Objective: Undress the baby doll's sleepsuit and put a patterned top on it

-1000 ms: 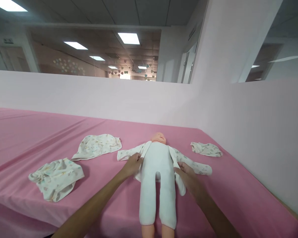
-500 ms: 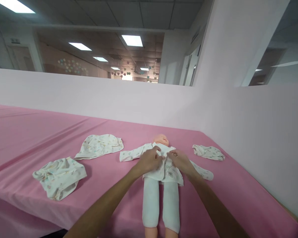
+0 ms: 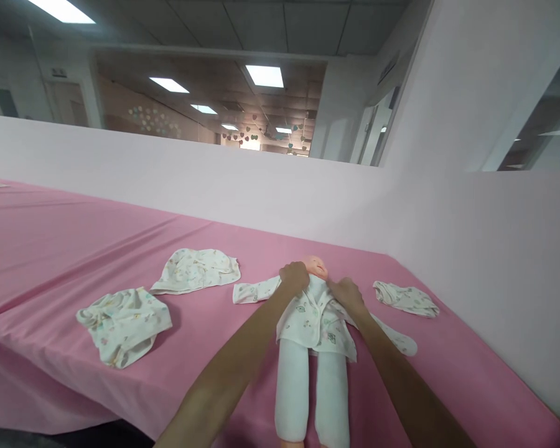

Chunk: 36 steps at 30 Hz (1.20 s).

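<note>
A baby doll (image 3: 316, 266) lies on its back, its head toward the wall. It wears a white printed baby jacket (image 3: 303, 320), and its legs are white. My left hand (image 3: 295, 277) is closed on the jacket at the shoulder on the left of the picture, beside the doll's head. At the opposite shoulder, my right hand (image 3: 348, 294) is closed on the jacket too. The jacket's front edges meet down the chest, and its sleeves stretch out to both sides. My fingertips are mostly hidden.
A pink sheet (image 3: 205, 348) covers the table. To the left lie a crumpled printed garment (image 3: 125, 325) and a printed cloth cap-like piece (image 3: 196, 270). A folded printed garment (image 3: 406, 298) rests at the right. White walls (image 3: 242, 183) with windows stand behind and to the right.
Both hands have moved from the jacket's chest up to its shoulders, beside the doll's head. The jacket's front now shows more fully. The camera view has shifted slightly.
</note>
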Each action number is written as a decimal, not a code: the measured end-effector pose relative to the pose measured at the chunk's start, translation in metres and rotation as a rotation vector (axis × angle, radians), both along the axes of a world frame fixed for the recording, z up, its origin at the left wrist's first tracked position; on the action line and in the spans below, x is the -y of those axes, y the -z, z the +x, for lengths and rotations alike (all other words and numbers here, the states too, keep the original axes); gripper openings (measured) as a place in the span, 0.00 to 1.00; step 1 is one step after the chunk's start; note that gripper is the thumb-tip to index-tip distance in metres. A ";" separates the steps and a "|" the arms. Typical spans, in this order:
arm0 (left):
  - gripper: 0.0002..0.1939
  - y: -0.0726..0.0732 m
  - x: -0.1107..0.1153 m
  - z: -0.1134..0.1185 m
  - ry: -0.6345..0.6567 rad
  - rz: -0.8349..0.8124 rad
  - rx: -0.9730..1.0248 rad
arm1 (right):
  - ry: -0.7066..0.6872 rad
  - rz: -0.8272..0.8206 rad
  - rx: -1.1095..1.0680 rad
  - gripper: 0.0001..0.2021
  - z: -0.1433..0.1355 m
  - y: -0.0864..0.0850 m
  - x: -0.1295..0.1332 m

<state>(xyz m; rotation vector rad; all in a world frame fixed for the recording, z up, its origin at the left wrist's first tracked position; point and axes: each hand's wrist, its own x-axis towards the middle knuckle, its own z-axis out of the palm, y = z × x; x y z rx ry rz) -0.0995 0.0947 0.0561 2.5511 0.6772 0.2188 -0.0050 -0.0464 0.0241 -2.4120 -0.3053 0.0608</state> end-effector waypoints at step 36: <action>0.14 0.049 -0.003 0.020 -0.055 0.057 0.390 | -0.192 0.503 0.274 0.14 -0.012 0.027 -0.030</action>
